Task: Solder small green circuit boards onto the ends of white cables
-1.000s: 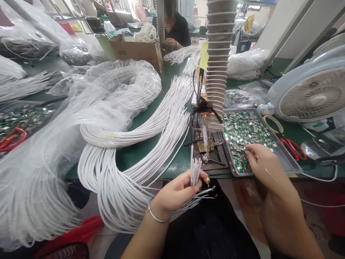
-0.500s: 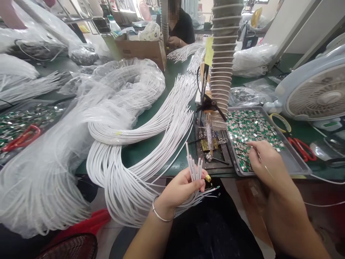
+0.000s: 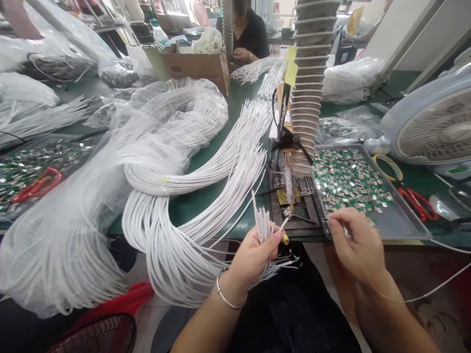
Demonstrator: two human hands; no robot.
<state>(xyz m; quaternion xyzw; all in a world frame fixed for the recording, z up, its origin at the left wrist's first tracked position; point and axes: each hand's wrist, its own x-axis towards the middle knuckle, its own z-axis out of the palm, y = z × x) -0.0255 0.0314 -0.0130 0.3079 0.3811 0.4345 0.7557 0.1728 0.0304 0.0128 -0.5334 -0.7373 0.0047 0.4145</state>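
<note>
My left hand [image 3: 259,247] is closed around a bunch of white cables [image 3: 263,223], their stripped ends pointing up. One cable [image 3: 284,223] leans out from the bunch, its end by the tip of the clamped soldering iron [image 3: 289,189]. A yellow band shows at my left fingertips. My right hand [image 3: 355,240] is pinched at the near left corner of the tray [image 3: 401,220] of small green-and-metal circuit boards [image 3: 349,179]. A thin dark tip sticks out of its fingers, and a thin pale wire [image 3: 423,296] trails across the wrist; it looks like solder wire.
Long bundles of white cable [image 3: 206,181] curve over the green table on the left, beside bagged cables [image 3: 147,132]. A ribbed hose [image 3: 307,88] hangs above the iron. Red-handled scissors [image 3: 417,203], a tape roll [image 3: 388,166] and a fan [image 3: 434,117] stand right. A co-worker sits opposite.
My right hand has drawn back from over the boards to the tray's near left edge. One cable in my left hand now leans toward the iron's tip.
</note>
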